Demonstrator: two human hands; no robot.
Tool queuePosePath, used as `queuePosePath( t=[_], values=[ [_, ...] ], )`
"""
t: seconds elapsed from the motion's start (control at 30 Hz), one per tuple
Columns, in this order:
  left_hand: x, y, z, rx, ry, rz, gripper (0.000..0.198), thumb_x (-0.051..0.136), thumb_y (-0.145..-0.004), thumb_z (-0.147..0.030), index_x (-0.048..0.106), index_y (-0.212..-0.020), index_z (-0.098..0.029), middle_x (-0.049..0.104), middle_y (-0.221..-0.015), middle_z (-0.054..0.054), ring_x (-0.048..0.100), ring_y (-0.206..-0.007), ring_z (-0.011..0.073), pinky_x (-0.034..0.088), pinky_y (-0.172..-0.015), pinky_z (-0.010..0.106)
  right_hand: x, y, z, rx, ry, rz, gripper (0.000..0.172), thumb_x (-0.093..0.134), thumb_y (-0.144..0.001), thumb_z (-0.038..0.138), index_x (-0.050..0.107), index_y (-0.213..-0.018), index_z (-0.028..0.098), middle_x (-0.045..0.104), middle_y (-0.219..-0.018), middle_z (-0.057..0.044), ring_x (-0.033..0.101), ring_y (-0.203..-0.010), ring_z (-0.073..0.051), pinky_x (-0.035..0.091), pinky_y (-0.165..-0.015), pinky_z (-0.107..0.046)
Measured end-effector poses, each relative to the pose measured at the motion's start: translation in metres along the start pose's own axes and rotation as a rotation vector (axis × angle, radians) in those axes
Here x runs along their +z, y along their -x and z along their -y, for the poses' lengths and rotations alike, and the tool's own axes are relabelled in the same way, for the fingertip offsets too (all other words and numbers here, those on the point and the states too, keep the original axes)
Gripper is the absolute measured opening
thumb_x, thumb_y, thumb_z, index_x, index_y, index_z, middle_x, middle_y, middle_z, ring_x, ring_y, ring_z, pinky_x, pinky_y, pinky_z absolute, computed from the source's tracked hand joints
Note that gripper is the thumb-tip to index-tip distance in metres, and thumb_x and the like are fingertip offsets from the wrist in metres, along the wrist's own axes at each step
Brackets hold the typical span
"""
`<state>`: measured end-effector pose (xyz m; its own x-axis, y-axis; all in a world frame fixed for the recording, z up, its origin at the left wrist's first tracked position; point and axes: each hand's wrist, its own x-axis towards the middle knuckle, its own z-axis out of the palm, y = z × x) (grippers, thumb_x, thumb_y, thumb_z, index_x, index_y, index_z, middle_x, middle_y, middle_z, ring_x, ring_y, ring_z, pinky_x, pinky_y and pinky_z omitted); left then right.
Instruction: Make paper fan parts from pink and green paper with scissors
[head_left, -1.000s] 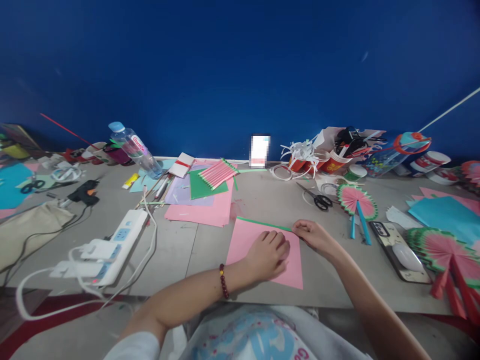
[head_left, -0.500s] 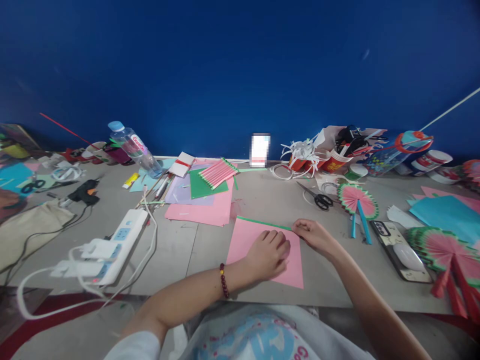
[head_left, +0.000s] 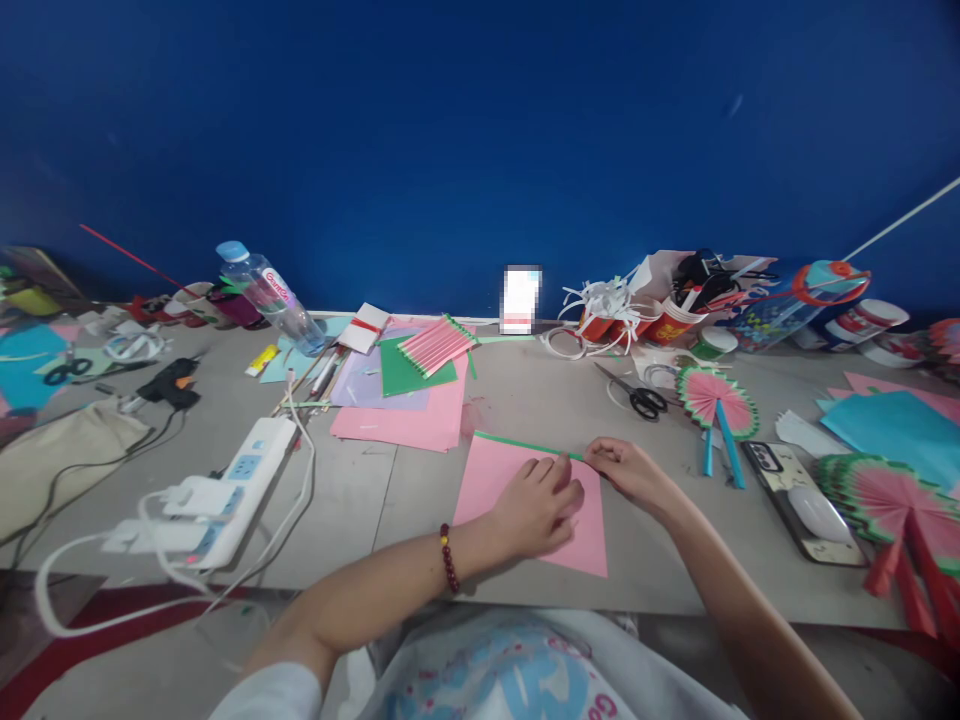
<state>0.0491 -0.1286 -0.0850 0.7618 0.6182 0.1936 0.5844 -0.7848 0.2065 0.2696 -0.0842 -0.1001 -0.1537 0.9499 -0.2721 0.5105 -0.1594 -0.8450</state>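
A pink sheet (head_left: 487,480) with a green strip (head_left: 525,444) along its far edge lies on the table in front of me. My left hand (head_left: 536,505), a beaded bracelet on its wrist, rests on the sheet with bent fingers somewhat apart, one fingertip near the strip. At the sheet's far right corner, my right hand (head_left: 619,468) pinches the strip's end between thumb and fingers. Beyond the sheet, a pleated pink and green piece (head_left: 439,347) lies on green paper (head_left: 405,375).
Black scissors (head_left: 646,402), a small round paper fan (head_left: 720,400) and a phone (head_left: 795,500) lie to the right. A power strip (head_left: 255,480) with white cables and a leaning bottle (head_left: 274,295) are at left. Cups stand at the back.
My left hand's fingers have spread slightly, and one fingertip has moved forward towards the green strip. My right hand stays at the corner. At the far left, a person's hand has gone from view.
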Motion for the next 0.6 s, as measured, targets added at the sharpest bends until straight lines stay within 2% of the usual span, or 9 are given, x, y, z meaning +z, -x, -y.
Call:
queuePosePath(
  t=[0.43,0.6],
  values=[
    [0.0016,-0.0036,-0.0005,-0.001,-0.03,0.024,0.043,0.053,-0.081,-0.04,0.049,-0.117,-0.016,0.039,-0.139,0.019,0.044,-0.108,0.0286,0.036,-0.09,0.038,-0.0007,0.0012,0.0025,0.0,-0.016,0.002,0.033,0.061,-0.074,0.05,0.063,-0.071,0.018,0.054,-0.056,0.002,0.043,-0.051,-0.011,0.031,-0.05,-0.024],
    [-0.0006,-0.0043,-0.0003,0.0,-0.024,0.023,0.043,0.054,-0.081,-0.041,0.05,-0.117,-0.017,0.04,-0.136,0.018,0.043,-0.107,0.0287,0.036,-0.09,0.038,-0.0023,0.0075,0.0082,0.07,-0.011,-0.024,0.04,0.061,-0.072,0.058,0.063,-0.075,0.018,0.044,-0.045,0.005,0.035,-0.04,-0.009,0.023,-0.041,-0.023]
  ],
)
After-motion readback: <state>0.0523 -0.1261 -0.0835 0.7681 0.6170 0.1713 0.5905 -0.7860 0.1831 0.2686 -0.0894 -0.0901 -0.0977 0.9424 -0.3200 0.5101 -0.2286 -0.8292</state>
